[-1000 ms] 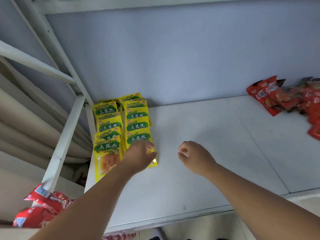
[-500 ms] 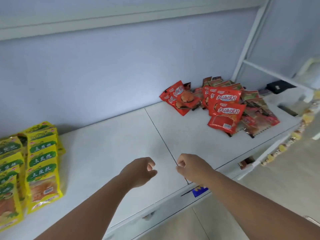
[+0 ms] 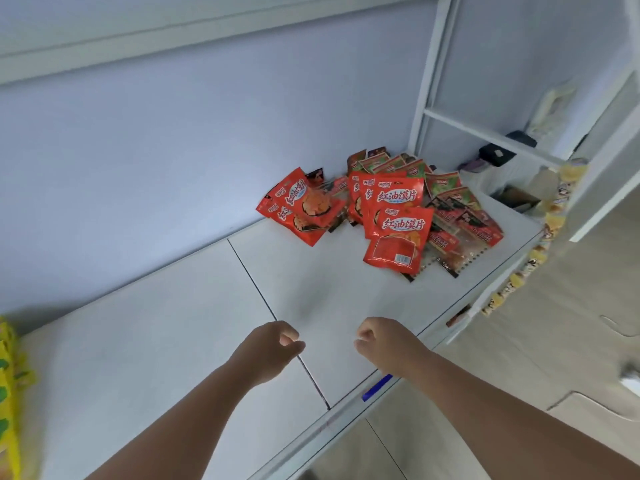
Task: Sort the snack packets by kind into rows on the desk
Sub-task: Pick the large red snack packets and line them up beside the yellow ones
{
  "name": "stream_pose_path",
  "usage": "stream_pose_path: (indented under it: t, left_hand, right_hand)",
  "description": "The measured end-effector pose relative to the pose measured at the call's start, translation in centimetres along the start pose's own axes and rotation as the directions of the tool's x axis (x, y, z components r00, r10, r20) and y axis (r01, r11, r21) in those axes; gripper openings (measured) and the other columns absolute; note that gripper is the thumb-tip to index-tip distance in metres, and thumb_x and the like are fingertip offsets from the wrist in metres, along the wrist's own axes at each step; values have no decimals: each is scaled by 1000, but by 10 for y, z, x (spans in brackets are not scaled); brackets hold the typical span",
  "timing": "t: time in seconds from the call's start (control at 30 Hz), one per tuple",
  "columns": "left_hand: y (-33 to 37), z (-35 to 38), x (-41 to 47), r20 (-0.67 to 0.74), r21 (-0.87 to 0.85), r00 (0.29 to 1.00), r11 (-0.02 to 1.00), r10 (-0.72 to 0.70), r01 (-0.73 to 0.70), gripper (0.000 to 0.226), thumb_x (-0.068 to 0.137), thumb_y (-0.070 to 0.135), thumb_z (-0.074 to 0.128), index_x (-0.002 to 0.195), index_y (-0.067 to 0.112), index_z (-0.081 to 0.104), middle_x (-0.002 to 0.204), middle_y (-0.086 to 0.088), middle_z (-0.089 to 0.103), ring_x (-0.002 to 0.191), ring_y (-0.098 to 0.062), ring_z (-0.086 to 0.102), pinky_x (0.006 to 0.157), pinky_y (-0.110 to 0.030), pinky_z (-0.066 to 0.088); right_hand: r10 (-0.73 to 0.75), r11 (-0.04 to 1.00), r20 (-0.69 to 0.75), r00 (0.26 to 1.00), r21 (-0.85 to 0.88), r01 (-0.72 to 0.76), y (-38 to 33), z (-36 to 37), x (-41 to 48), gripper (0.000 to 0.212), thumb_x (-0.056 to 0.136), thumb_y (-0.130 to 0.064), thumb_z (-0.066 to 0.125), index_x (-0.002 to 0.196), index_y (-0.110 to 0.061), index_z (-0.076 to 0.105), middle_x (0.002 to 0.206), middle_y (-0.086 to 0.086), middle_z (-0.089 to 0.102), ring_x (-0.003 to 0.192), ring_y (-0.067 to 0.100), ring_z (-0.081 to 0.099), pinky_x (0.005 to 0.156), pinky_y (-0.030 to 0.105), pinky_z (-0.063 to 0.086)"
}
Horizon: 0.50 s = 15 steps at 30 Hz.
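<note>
Head view: since half a second ago the camera has swung further right, so the yellow and green snack packets (image 3: 8,393) have slid to the far left edge and the heap of red foil snack packets (image 3: 398,216) now sits nearer the middle, at the back right of the white desk (image 3: 156,341). Darker brown and green packets (image 3: 446,199) lie mixed into that heap's right side. Both hands remain low over the desk's front, well apart from the heap. The left hand (image 3: 266,348) is loosely curled, fingers together, holding nothing. The right hand (image 3: 388,341) is curled likewise, empty, just beside the desk's front edge.
</note>
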<state>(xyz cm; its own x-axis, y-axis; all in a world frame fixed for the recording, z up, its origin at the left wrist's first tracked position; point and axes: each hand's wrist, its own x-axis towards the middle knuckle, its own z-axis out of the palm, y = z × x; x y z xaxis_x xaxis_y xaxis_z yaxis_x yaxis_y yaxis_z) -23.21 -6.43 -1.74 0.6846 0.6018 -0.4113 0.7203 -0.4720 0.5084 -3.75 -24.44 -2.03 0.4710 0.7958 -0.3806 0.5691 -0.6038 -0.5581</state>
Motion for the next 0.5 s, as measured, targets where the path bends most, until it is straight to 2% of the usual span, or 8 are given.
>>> stream_pose_path:
  t: [0.1,0.27,0.5]
  left_hand:
    - [5,-8,25,-30,-29,999,999,33,-34,24,95,47,63,113,32,69,96,20,65,95,-2,63,80,-21,44]
    - [17,-14,58,-14,-50,998,997,60,-61,22,95,47,64,110,31,71,98,20,68,96,1,64,79,-19,45]
    - [67,-17,112,-34,-118,998,992,43,-47,21,95,46,65,109,31,71,99,22,68,96,1,65,71,-12,43]
  right_hand:
    - [30,999,-28,999,12,-30,1,-20,16,30,94,-36,55,117,-20,64,104,-11,65,97,7,60,86,27,52]
    - [130,982,-157,979,154,-106,13,-50,43,25,95,-34,60,116,-21,64,109,-8,65,100,11,62,76,24,49]
    - [268,942,-354,896,290,-167,59,-111,94,15,94,-32,62,99,-18,63,92,-3,67,83,13,64,65,31,52]
